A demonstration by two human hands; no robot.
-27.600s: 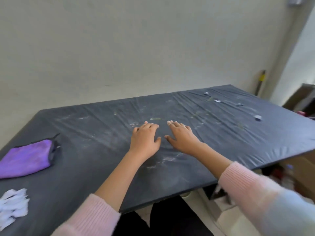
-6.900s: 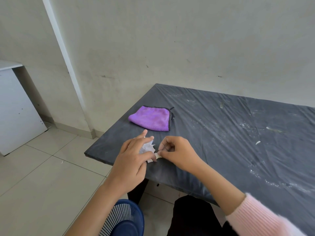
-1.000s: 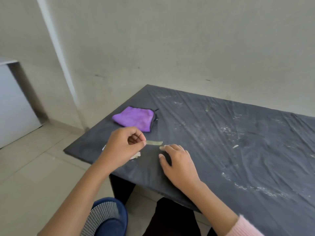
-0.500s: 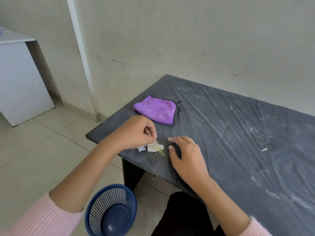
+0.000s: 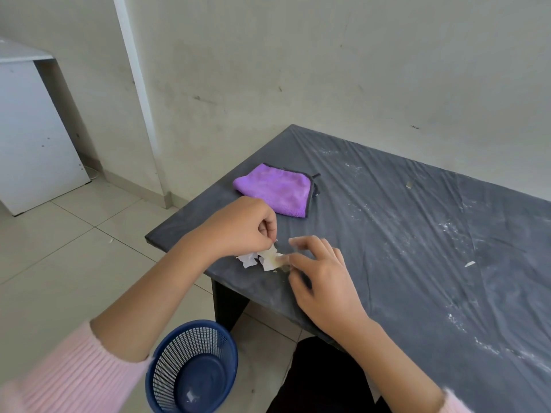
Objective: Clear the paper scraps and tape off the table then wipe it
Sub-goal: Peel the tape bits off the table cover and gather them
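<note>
ok, clearing step. left hand (image 5: 238,228) is curled, pinching the tape (image 5: 272,259) stuck to the paper scraps (image 5: 248,260) on the table (image 5: 387,293). right hand (image 5: 323,281), fingers loose, touches them just right of the pinch. next, probably: lift the wad and drop it into the basket (image 5: 190,368) below the grip.

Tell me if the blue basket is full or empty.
Nearly empty: the blue basket stands upright on the floor, its bottom bare except one small pale scrap.

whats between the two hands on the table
Crumpled paper scraps, pinched by the left hand and close by the right hand, in the head view.
</note>
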